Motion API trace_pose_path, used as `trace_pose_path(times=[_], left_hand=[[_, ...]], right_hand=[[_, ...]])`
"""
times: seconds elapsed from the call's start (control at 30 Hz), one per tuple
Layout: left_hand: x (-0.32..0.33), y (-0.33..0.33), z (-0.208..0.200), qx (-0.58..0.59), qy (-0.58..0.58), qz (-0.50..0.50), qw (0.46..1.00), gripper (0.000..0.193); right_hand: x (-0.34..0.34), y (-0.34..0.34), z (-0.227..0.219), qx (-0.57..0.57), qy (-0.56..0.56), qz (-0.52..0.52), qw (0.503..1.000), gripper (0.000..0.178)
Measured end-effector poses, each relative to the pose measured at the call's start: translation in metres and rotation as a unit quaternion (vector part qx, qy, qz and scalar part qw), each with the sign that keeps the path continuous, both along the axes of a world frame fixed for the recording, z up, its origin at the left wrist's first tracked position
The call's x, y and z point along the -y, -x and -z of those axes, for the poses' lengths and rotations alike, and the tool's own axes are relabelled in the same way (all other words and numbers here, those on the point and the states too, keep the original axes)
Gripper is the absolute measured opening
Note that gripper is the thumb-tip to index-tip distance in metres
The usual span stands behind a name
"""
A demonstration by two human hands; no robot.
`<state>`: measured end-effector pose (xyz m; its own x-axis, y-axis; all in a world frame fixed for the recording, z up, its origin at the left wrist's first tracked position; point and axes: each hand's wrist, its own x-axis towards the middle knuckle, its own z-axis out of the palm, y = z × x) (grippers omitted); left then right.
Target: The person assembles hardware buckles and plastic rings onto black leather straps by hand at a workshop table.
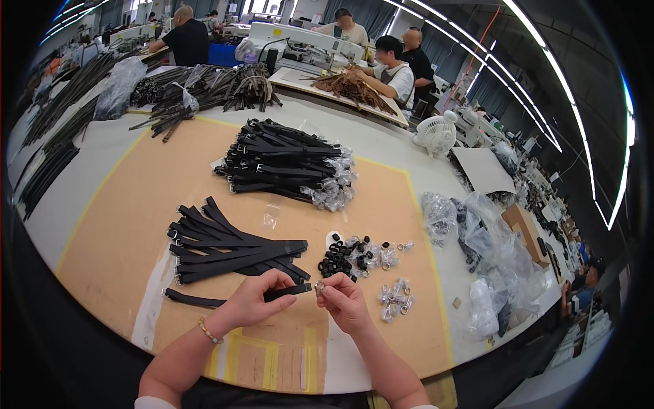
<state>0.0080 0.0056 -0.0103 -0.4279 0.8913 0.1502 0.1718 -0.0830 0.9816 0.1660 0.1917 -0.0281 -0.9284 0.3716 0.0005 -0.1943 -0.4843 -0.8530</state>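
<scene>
A black strap (194,298), with a metal buckle at its left end, lies partly on the table, and my left hand (253,300) grips it near its plain end. Just right of that end, my right hand (347,305) pinches a small silver metal fitting (319,287); fingers cover much of it. Beyond my left hand, several more buckled black straps (228,249) lie fanned out. Small black loops (334,262) are heaped beyond my right hand. To its right sit metal fittings (395,300) in clear plastic wrap.
A large stack of black straps (279,160), with plastic-wrapped ends, lies farther back on the tan board (136,225). Clear plastic bags (487,238), a cardboard box (524,232) and a white fan (436,133) stand right. Co-workers sit beyond, one at brown strips (354,87).
</scene>
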Motion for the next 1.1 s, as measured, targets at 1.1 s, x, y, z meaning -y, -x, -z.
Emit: trace_pose_path(times=[1.1], left_hand=[[0.008, -0.011, -0.015, -0.046, -0.012, 0.001, 0.999, 0.018]], right_hand=[[0.010, -0.004, 0.016, 0.015, 0.120, -0.173, 0.977, 0.018]])
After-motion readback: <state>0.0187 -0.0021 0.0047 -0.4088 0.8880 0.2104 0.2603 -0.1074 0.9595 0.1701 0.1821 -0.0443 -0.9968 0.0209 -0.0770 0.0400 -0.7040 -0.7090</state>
